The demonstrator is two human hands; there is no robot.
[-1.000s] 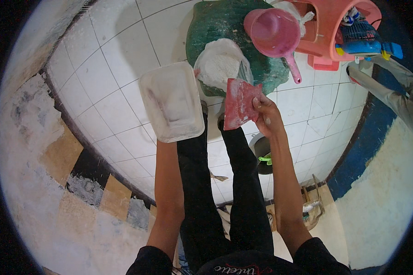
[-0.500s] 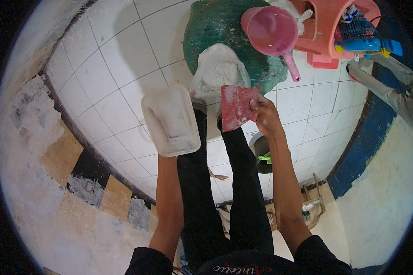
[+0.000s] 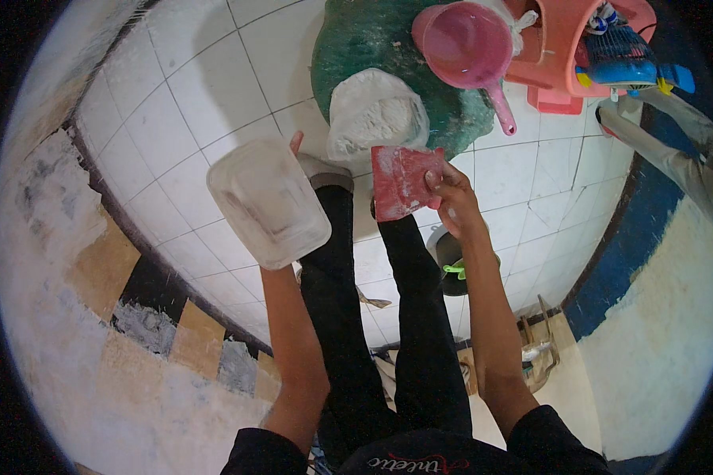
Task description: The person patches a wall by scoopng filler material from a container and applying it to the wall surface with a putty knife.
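My left hand (image 3: 296,142) carries a shallow translucent plastic container (image 3: 269,204) from below; the container covers most of the hand, and a fingertip shows past its far edge. Whitish smears mark the container, which is tilted. Between the thumb and fingers of my right hand (image 3: 456,199) is a flat red putty spreader (image 3: 402,184), streaked with white. Just beyond the spreader, a clear plastic bag of white powder (image 3: 380,119) sits on a green sheet (image 3: 348,47). The spreader and the container are apart.
A pink dipper (image 3: 467,47) stands on the green sheet, beside a salmon-coloured plastic stool (image 3: 558,59) with a blue fan (image 3: 622,71) on it. A dark bucket (image 3: 451,253) is by my right forearm. Another person's legs (image 3: 665,138) show at right. Patchy walls flank the tiled floor (image 3: 190,103).
My left hand has moved left with the container and turned it, so a fingertip now shows. The spreader in my right hand has shifted slightly left.
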